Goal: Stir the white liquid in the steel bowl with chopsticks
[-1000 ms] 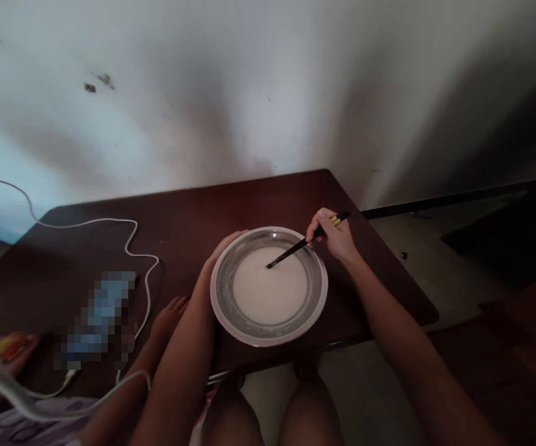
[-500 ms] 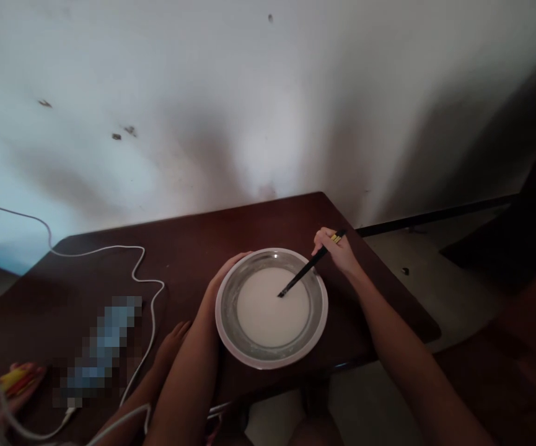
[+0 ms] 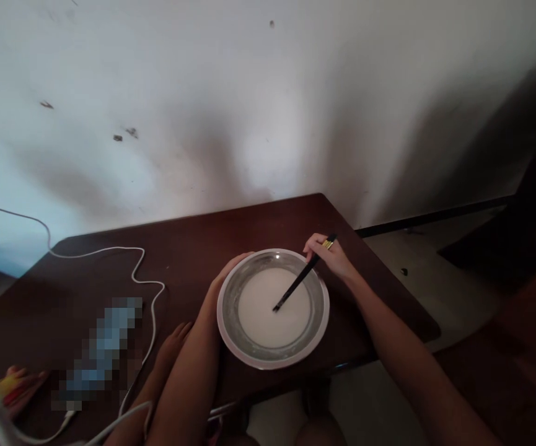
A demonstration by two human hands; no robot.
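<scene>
A round metal bowl (image 3: 320,301) of white liquid (image 3: 263,316) stands on the dark wooden table (image 3: 188,248), near its front edge. My right hand (image 3: 330,254) is closed on black chopsticks (image 3: 298,283) with yellow tops, and their tips dip into the liquid near the middle. My left hand (image 3: 224,279) curls against the bowl's left rim, holding it.
A white cable (image 3: 142,279) snakes over the table's left half beside a blurred flat object (image 3: 100,353). Another person's hand (image 3: 170,344) rests just left of my forearm, and one more hand (image 3: 14,384) shows at the far left. A white wall rises behind; floor lies to the right.
The view tilted up, so the table and bowl sit lower in the picture. The chopstick tips moved through the liquid toward the near side, and my right hand shifted slightly left.
</scene>
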